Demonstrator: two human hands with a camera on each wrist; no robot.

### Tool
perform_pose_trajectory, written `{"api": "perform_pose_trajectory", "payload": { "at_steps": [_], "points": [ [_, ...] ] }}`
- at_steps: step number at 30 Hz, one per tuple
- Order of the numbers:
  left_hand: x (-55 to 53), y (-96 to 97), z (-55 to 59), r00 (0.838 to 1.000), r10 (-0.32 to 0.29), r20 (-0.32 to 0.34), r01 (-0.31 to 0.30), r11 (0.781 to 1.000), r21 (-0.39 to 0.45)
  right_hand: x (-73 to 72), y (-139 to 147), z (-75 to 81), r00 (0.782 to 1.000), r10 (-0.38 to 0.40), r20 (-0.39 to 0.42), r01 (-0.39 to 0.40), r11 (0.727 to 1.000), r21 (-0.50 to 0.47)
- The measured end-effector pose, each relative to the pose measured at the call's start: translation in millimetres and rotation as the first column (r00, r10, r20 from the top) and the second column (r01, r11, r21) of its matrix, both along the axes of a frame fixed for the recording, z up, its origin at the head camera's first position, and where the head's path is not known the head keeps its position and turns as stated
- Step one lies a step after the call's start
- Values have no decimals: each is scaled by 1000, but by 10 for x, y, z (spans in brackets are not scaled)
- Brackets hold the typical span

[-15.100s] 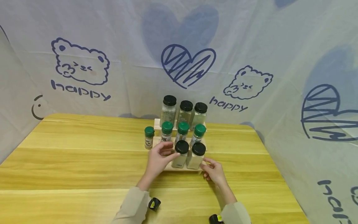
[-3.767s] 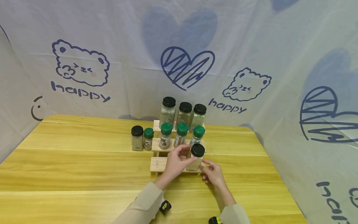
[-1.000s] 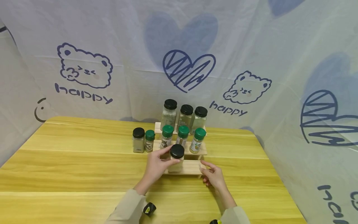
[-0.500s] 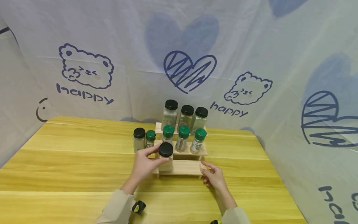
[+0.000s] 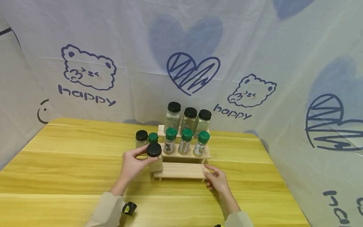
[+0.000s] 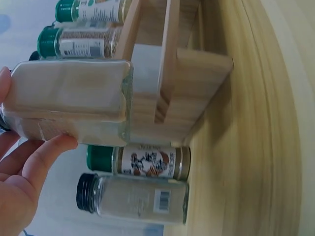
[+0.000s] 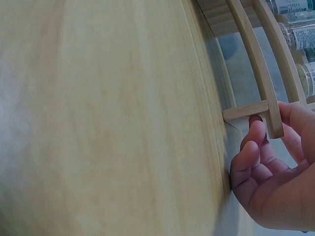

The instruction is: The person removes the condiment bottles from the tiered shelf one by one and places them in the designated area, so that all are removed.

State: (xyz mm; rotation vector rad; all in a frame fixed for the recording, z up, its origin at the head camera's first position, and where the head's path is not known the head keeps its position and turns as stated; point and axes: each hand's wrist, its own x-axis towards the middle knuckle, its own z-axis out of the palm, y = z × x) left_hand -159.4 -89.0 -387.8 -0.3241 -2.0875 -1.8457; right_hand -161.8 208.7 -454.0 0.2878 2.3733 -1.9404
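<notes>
My left hand (image 5: 133, 165) grips a glass spice jar (image 5: 155, 164) with a black lid and pale powder, between thumb and fingers. It is upright at the left end of the bottom tier of a wooden spice rack (image 5: 181, 171). In the left wrist view the jar (image 6: 69, 93) is off the table, beside the rack's end. My right hand (image 5: 217, 181) pinches the right end of that bottom tier; in the right wrist view its fingers (image 7: 256, 132) go round the end of the rack (image 7: 258, 64).
Left of the rack, a black-lidded jar (image 6: 140, 199) and a small green-lidded bottle (image 6: 152, 161) stand on the table. Three green-lidded bottles (image 5: 184, 147) occupy the middle tier, three black-lidded jars (image 5: 188, 121) the top. A printed cloth (image 5: 136, 47) hangs behind the wooden table (image 5: 79, 170).
One black-lidded jar has gone from the bottom tier to the table's left side. My left hand has carried the second leftward from the tier's right end. My right hand stays on the rack.
</notes>
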Motion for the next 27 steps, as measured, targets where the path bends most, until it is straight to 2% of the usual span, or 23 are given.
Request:
{"api": "perform_pose_trajectory", "payload": {
  "at_steps": [5, 14, 21, 27],
  "points": [
    [-70, -103, -125, 1000, -6, 20, 5, 1000, 17, -19, 12, -31, 1000, 0, 9, 0, 1000, -8],
    [-62, -240, -138, 998, 3, 67, -4, 1000, 11, -24, 16, -39, 1000, 3, 16, -2, 1000, -17],
    [-98, -375, -209, 998, 59, 33, -58, 998, -32, -2, 4, -17, 1000, -1, 6, 1, 1000, -15],
    [-132, -491, -243, 998, 57, 14, -56, 997, -59, 8, -7, 2, 1000, -3, 2, 3, 1000, -8]
  ]
}}
